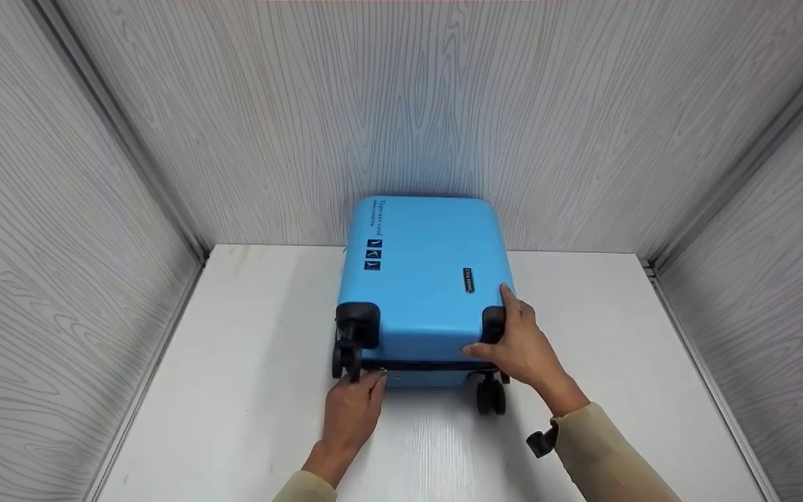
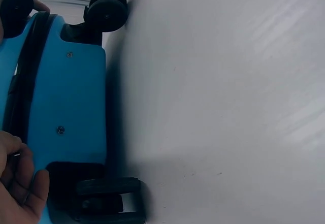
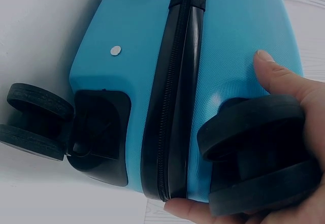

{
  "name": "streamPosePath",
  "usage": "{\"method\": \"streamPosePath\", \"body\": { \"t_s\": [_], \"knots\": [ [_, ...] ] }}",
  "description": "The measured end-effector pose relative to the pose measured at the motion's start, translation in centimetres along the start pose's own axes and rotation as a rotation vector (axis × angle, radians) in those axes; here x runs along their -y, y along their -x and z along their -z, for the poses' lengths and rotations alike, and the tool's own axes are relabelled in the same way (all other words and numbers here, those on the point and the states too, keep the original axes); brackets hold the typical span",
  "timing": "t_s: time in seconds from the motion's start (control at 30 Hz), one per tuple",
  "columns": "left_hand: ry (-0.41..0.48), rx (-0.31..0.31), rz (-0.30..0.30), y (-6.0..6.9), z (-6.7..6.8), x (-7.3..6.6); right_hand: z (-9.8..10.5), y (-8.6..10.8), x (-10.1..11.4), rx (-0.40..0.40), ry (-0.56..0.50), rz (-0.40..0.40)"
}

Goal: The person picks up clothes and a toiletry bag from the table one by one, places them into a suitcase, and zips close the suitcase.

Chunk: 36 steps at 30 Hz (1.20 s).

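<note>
Blue hard-shell suitcase, lying flat, one broad face up, in the middle part of the white desk, wheel end toward the person. Far end very near the back wall; touching or not, cannot tell. On the left, a wide strip of desk reaching to the left wall; on the right, a similar strip to the right wall. Before the wheel end, more desk surface, below the forearms.

At the near end, close to the left corner, left hand with bent fingers gathered at the black zipper, pinching a small metal zipper pull. Just beside these fingers, the lower left wheel.

At the opposite corner, right hand with thumb spread away from the fingers, holding around the upper right wheel: thumb on the end face, fingers along the right side edge. Beneath, the lower right wheel, standing out past the shell's near edge.
</note>
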<state>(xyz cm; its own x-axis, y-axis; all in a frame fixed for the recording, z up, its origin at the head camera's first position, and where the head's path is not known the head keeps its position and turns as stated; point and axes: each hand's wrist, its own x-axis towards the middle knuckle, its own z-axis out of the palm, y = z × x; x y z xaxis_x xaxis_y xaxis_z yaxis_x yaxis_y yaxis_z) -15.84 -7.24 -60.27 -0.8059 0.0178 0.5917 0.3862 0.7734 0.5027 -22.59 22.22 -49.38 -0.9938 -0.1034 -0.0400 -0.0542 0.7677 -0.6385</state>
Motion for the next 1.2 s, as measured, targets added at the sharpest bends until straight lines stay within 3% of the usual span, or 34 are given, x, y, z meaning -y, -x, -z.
{"method": "streamPosePath", "body": {
  "t_s": [0.4,0.8,1.2],
  "knots": [
    [-0.012,-0.005,-0.102,-0.5,-0.8,-1.2,0.0,0.0,0.0,0.009,-0.002,-0.001],
    [0.008,0.073,-0.119,-0.7,-2.0,-3.2,-0.1,0.0,0.2,-0.004,0.004,-0.005],
    [0.021,0.120,-0.129,-1.0,-3.0,-4.3,-0.1,0.1,0.1,-0.010,-0.004,-0.012]
  ]
}}
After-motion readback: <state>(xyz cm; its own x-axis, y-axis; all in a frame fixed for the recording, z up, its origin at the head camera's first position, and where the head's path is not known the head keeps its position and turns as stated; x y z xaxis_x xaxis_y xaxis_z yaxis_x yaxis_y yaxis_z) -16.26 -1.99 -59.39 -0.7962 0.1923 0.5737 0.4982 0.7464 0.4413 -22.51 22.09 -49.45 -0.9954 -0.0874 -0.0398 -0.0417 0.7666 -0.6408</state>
